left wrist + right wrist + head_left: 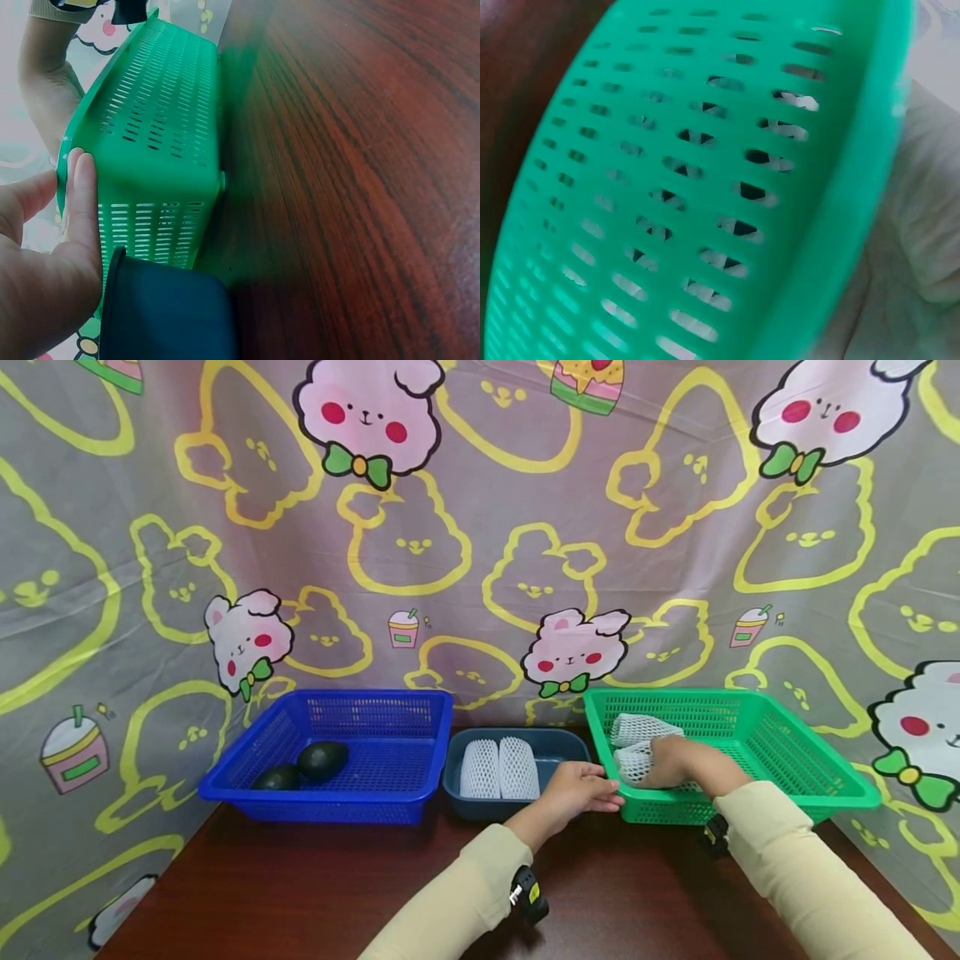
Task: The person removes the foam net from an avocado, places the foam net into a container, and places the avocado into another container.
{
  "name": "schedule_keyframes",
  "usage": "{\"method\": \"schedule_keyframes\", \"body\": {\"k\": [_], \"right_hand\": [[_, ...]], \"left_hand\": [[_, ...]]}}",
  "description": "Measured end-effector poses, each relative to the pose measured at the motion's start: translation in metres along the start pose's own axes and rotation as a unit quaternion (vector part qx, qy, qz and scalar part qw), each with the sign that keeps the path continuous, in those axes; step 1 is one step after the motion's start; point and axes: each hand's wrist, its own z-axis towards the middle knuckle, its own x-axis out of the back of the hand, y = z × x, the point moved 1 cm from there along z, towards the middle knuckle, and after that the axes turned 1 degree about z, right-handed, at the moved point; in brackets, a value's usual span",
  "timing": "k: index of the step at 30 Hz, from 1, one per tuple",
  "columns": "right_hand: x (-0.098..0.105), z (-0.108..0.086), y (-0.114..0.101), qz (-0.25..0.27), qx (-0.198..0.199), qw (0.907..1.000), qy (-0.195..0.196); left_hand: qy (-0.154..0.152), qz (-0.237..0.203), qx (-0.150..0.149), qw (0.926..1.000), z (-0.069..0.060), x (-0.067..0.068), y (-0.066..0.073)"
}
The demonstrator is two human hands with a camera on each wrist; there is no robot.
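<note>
A blue basket (390,766) stands to the left on the dark wooden table (300,881), two dark oval fruits (322,761) in its left part; a cartoon-printed cloth (480,485) hangs behind. Between it and the green basket (787,773) sits a dark blue tray (564,747), with two white foam nets (499,769) side by side in it. Two more, the rear net (643,727) and the front net (633,764), lie at the left end of the green basket. The right hand (677,762) reaches down over the near rim, its forearm slanting in from the lower right, and covers part of the front net; its fingertips are hidden, so whether it grasps that net I cannot tell. The left hand (573,791) passes before the tray's right corner and pinches the green basket's near left corner. The left wrist view alone shows its fingers (84,187) laid along the outer wall, the thumb at the rim. In the right wrist view the slotted wall blocks most of the inside, leaving white and dark patches through the slots.
</note>
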Motion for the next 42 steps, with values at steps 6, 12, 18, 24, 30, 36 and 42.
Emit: {"method": "schedule_keyframes", "body": {"k": [6,12,18,24,30,36,42], "right_hand": [[0.010,-0.008,0.000,0.018,0.003,0.9997,0.016],[0.017,-0.017,-0.001,0.014,0.015,0.9991,0.036],[0.022,-0.026,0.000,0.014,0.027,0.9973,0.066],[0.027,-0.035,0.001,0.024,0.033,0.9940,0.102],[0.029,-0.042,-0.002,0.046,0.043,0.9887,0.136],[0.026,-0.052,-0.010,0.054,0.055,0.9813,0.176],[0.023,-0.063,-0.022,0.052,0.072,0.9734,0.211]], "left_hand": [[0.002,0.003,0.003,1.0000,0.000,0.001,-0.001],[0.000,-0.006,0.007,1.0000,0.000,0.001,-0.001],[-0.001,-0.008,0.008,0.9999,-0.001,0.002,0.000],[-0.005,-0.002,0.004,1.0000,-0.003,0.005,0.001],[-0.017,0.012,-0.008,0.9998,-0.011,0.015,0.006],[-0.028,0.037,-0.009,0.9989,-0.025,0.028,0.013],[-0.045,0.074,-0.017,0.9961,-0.043,0.043,0.020]]}}
